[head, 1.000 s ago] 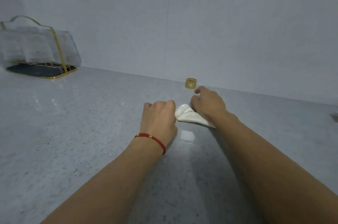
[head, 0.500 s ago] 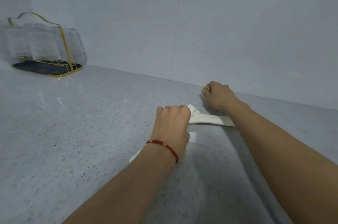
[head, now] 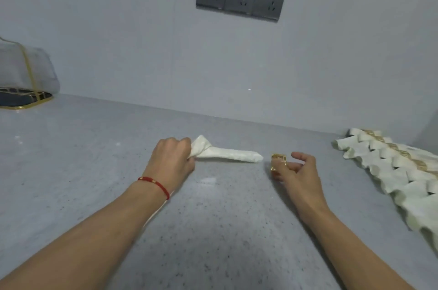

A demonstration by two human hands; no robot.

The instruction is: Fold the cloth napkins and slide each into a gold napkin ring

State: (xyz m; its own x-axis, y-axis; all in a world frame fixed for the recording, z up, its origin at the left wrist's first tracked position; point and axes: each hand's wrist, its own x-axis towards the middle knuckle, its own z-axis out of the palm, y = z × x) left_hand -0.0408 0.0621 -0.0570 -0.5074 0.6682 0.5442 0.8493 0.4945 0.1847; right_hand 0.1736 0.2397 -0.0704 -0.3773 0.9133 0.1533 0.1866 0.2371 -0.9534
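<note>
Ring [head: 278, 161] now in right hand [head: 299, 175]

My left hand [head: 171, 161] covers one end of the napkin [head: 227, 153], so I can't see how that end is folded. The clear holder [head: 26, 76] is cut off at the left edge. The pile of ringed napkins [head: 391, 171] runs off the right edge.
</note>
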